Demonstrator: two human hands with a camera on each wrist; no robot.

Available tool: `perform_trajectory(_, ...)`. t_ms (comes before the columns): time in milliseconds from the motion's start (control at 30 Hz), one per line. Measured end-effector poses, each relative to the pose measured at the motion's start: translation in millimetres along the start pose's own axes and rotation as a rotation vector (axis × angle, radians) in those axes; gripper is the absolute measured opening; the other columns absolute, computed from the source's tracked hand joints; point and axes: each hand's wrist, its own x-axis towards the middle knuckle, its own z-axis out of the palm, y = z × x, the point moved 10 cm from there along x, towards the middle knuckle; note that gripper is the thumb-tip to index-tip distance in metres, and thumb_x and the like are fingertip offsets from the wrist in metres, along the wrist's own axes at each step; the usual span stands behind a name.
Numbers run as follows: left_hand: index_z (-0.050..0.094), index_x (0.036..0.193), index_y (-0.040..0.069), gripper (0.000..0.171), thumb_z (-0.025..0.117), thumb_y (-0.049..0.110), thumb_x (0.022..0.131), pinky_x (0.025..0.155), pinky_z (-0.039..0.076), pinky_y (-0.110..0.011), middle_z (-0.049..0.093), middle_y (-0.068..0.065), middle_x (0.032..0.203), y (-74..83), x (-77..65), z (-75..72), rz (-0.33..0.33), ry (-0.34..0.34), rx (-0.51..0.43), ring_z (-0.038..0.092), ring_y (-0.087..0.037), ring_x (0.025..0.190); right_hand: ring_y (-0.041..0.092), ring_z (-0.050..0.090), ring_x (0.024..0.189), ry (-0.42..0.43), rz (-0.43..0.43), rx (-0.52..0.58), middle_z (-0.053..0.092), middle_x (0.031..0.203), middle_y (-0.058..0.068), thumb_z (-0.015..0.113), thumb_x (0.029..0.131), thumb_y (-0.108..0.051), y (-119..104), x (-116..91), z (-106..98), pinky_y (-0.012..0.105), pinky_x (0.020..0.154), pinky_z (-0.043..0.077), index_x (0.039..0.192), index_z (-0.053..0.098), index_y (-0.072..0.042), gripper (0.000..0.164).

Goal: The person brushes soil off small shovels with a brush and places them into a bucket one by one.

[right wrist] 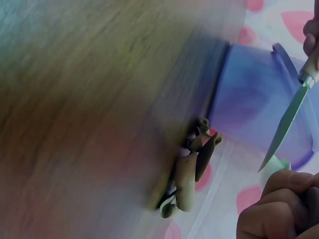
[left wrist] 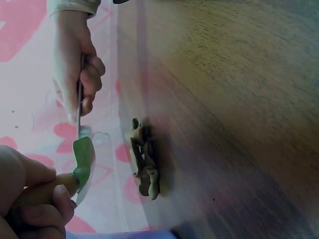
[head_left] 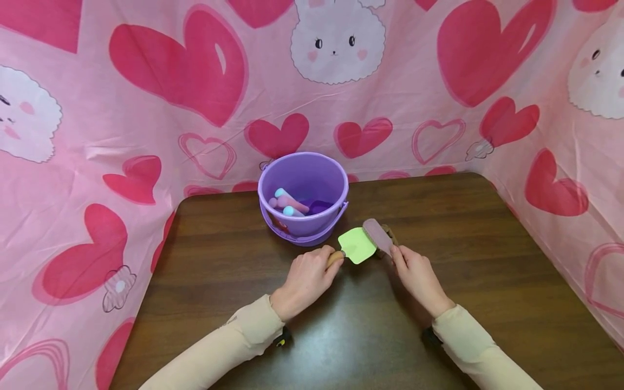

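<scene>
My left hand (head_left: 307, 276) grips the wooden handle of a small green shovel (head_left: 357, 245), held above the table. In my right hand (head_left: 419, 276) is a mauve flat-headed tool (head_left: 376, 234) with a rough edge, perhaps a brush; its head overlaps the shovel's blade in the head view. Beneath them on the table lies a brown clump of curled pieces (left wrist: 144, 164), which the mauve tool partly hides in the head view. The right wrist view shows the clump (right wrist: 185, 181) beside the purple bucket (right wrist: 249, 94), with the green blade (right wrist: 286, 122) seen edge-on.
Behind my left hand stands the purple bucket (head_left: 303, 227), its handle hanging down in front. Several pink and light-blue pieces (head_left: 290, 203) lie inside it. A pink heart-patterned cloth (head_left: 214, 97) surrounds the dark wooden table (head_left: 219, 260).
</scene>
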Motion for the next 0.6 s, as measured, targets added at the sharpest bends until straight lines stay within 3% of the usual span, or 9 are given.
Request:
perform_trajectory(233, 0.06, 0.087, 0.014, 0.019, 0.063, 0.034, 0.088, 0.047, 0.043, -0.032, 0.052, 0.006, 0.063, -3.1, -0.9, 1.8, -0.036, -0.004, -0.015, 0.053, -0.014, 0.054, 0.013, 0.037, 0.049, 0.027, 0.008, 0.023, 0.041, 0.057, -0.003, 0.042, 0.099, -0.038, -0.5, -2.6, -5.8, 0.026, 0.045, 0.031, 0.071, 0.052, -0.015, 0.037)
perform_trajectory(433, 0.063, 0.084, 0.021, 0.027, 0.056, 0.046, 0.09, 0.048, 0.041, -0.028, 0.051, 0.013, 0.058, -17.9, -1.4, 13.4, -0.17, -0.093, -0.057, 0.054, -0.01, 0.055, 0.012, 0.044, 0.052, 0.069, 0.029, 0.098, 0.049, 0.06, -0.005, 0.042, 0.098, -0.041, -4.6, -8.6, -15.4, 0.026, 0.05, 0.036, 0.075, 0.056, -0.013, 0.039)
perform_trajectory(500, 0.064, 0.082, 0.022, 0.031, 0.053, 0.05, 0.09, 0.049, 0.04, -0.028, 0.052, 0.014, 0.056, -26.2, -3.1, 20.6, -0.234, -0.15, -0.119, 0.054, -0.009, 0.055, 0.011, 0.046, 0.052, 0.078, 0.02, 0.115, 0.05, 0.06, -0.005, 0.042, 0.098, -0.04, -7.9, -9.5, -19.0, 0.026, 0.051, 0.036, 0.076, 0.056, -0.013, 0.038)
perform_trajectory(600, 0.064, 0.078, 0.017, 0.039, 0.048, 0.05, 0.092, 0.048, 0.037, -0.027, 0.054, 0.012, 0.052, -36.3, -6.7, 33.8, -0.319, -0.248, -0.306, 0.05, -0.009, 0.05, 0.011, 0.046, 0.052, 0.076, 0.009, 0.14, 0.05, 0.06, -0.005, 0.042, 0.098, -0.039, -12.8, -10.6, -23.3, 0.026, 0.051, 0.037, 0.075, 0.056, -0.016, 0.035)
